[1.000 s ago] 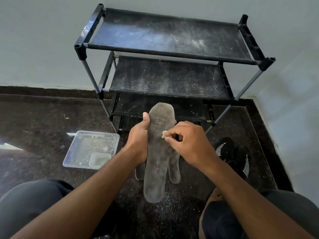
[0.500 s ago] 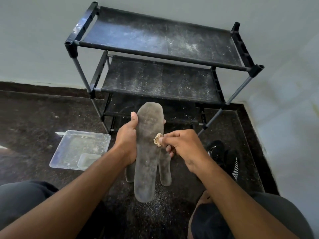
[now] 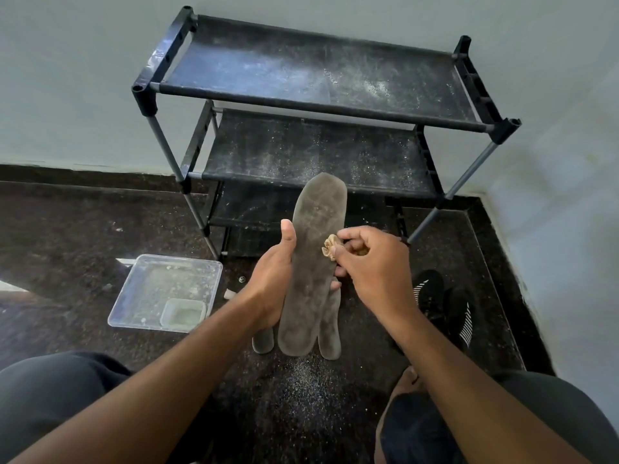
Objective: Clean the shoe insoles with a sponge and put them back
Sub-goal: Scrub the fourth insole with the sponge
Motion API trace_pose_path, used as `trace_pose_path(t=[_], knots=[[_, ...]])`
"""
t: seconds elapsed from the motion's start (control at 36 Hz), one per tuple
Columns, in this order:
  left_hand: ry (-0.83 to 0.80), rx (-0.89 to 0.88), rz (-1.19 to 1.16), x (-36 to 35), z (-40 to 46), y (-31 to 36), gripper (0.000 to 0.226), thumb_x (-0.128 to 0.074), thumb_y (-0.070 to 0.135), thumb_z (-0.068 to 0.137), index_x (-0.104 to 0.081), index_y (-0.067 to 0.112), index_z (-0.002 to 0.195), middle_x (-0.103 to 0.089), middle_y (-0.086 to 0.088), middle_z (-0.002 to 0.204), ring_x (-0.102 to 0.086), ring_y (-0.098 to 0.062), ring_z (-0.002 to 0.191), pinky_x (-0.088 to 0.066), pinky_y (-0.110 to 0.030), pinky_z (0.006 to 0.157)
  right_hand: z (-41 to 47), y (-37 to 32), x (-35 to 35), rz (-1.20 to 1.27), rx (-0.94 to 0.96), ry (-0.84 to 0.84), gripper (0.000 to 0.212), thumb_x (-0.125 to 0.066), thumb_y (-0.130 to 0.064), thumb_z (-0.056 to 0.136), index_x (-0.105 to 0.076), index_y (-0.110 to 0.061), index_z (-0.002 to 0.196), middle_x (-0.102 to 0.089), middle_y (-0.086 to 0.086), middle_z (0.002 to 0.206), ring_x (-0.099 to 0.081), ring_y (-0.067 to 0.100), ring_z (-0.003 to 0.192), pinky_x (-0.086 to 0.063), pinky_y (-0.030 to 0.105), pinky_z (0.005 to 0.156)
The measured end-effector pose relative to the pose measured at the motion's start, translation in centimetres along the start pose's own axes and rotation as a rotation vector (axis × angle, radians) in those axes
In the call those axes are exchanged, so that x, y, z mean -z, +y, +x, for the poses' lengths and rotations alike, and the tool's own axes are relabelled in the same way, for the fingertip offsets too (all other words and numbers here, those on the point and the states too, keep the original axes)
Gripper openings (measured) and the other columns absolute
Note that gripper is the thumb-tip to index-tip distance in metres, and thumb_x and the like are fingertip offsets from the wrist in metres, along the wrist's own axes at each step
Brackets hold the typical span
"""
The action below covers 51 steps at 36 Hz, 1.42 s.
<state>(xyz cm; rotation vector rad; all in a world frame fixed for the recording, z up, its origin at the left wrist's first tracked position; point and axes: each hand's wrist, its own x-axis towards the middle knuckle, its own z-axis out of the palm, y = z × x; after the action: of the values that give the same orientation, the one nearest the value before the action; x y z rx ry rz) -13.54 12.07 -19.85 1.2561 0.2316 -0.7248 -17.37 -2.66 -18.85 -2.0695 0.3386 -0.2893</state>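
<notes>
Over dark floor (image 3: 83, 229), left hand (image 3: 268, 279) grips dusty grey insole (image 3: 315, 262); right hand (image 3: 375, 266) pinches sponge (image 3: 331, 246).

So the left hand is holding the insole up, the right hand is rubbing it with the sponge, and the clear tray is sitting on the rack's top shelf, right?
Not quite. The head view shows the clear tray on the floor, left of the rack. The rest holds: left hand holds the insole, right hand rubs with the sponge.

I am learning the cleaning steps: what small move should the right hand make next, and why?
Probably draw the sponge down the insole toward the heel. The right hand pinches it at mid-length, the left hand steadies the insole, and the lower part looks dusty.
</notes>
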Motion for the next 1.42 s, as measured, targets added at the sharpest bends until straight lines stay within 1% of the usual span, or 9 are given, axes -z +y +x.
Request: trace_pose_path(t=[0.11,0.25,0.47,0.64,0.83,0.97,1.19,1.33,1.42], knots=[[0.074,-0.066,0.088,0.1,0.1,-0.1,0.071,-0.032,0.067,0.101,-0.077,0.011,0.1,-0.08,-0.01,0.093,-0.077,-0.023,0.08,-0.062,-0.037,0.068,-0.3,0.7,-1.0,-0.307,0.281,-0.057,0.015,-0.073,-0.017,0.092,-0.077,-0.01,0.106,-0.06,-0.003,0.087,-0.06,0.009,0.08,-0.054,0.02,0.071],[0.095,-0.116,0.15,0.2,0.0,-0.2,0.072,-0.031,0.066,0.101,-0.08,0.014,0.091,-0.08,-0.011,0.093,-0.076,-0.023,0.084,-0.062,-0.039,0.077,-0.2,0.9,-1.0,-0.515,0.495,-0.042,0.011,-0.076,-0.023,0.09,-0.079,-0.013,0.088,-0.05,-0.004,0.079,-0.047,0.017,0.078,-0.05,0.037,0.066],[-0.149,-0.021,0.043,-0.4,-0.5,-1.0,0.077,-0.025,0.064,0.104,-0.074,0.005,0.117,-0.074,-0.028,0.1,-0.073,-0.029,0.077,-0.062,-0.036,0.068,0.8,1.0,0.2,-0.322,0.294,0.082,0.004,-0.077,-0.013,0.088,-0.08,-0.014,0.092,-0.055,-0.005,0.082,-0.047,0.002,0.079,-0.042,0.004,0.061],[-0.069,0.018,0.026,0.1,-0.2,-0.7,0.073,-0.028,0.063,0.105,-0.07,0.008,0.125,-0.074,-0.019,0.12,-0.073,-0.03,0.11,-0.059,-0.041,0.089,-0.7,1.0,-1.8,-0.404,0.487,-0.055,0.006,-0.076,-0.02,0.088,-0.079,-0.015,0.086,-0.053,-0.009,0.078,-0.042,0.009,0.081,-0.047,0.039,0.07],[-0.167,0.09,-0.072,-0.4,-0.8,-0.6,0.079,-0.032,0.066,0.103,-0.074,0.001,0.119,-0.07,-0.031,0.106,-0.071,-0.034,0.084,-0.063,-0.041,0.076,1.1,1.4,-0.4,-0.405,0.373,0.191,0.005,-0.076,-0.014,0.087,-0.077,-0.015,0.082,-0.053,-0.008,0.076,-0.046,0.013,0.08,-0.05,0.037,0.066],[-0.107,0.089,-0.134,-0.3,-0.7,-0.3,0.069,-0.036,0.06,0.105,-0.072,0.002,0.122,-0.076,-0.021,0.11,-0.076,-0.028,0.092,-0.063,-0.036,0.071,-0.7,0.9,-1.8,-0.375,0.533,-0.012,0.007,-0.074,-0.019,0.089,-0.078,-0.013,0.087,-0.056,-0.006,0.078,-0.048,0.016,0.08,-0.047,0.042,0.069],[-0.217,0.127,-0.188,-0.7,-1.2,0.1,0.071,-0.035,0.058,0.106,-0.069,0.0,0.127,-0.071,-0.028,0.106,-0.072,-0.032,0.074,-0.063,-0.039,0.067,1.3,1.7,-0.2,-0.418,0.398,0.212,0.009,-0.076,-0.016,0.088,-0.077,-0.014,0.079,-0.055,-0.007,0.074,-0.047,0.016,0.078,-0.048,0.041,0.066],[-0.145,0.154,-0.212,-0.4,-0.7,-0.1,0.065,-0.044,0.058,0.103,-0.072,0.002,0.118,-0.073,-0.018,0.097,-0.074,-0.027,0.08,-0.062,-0.036,0.066,-0.8,0.9,-2.1,-0.395,0.575,0.002,0.009,-0.073,-0.017,0.091,-0.077,-0.011,0.085,-0.057,-0.004,0.077,-0.045,0.016,0.078,-0.046,0.04,0.068],[-0.174,0.171,-0.238,-0.6,-0.9,0.0,0.069,-0.042,0.057,0.105,-0.061,-0.001,0.136,-0.072,-0.017,0.094,-0.072,-0.026,0.074,-0.061,-0.036,0.064,-0.4,1.0,-1.9,-0.423,0.591,0.022,0.009,-0.072,-0.018,0.091,-0.077,-0.014,0.085,-0.056,-0.005,0.076,-0.045,0.016,0.078,-0.046,0.041,0.067]])
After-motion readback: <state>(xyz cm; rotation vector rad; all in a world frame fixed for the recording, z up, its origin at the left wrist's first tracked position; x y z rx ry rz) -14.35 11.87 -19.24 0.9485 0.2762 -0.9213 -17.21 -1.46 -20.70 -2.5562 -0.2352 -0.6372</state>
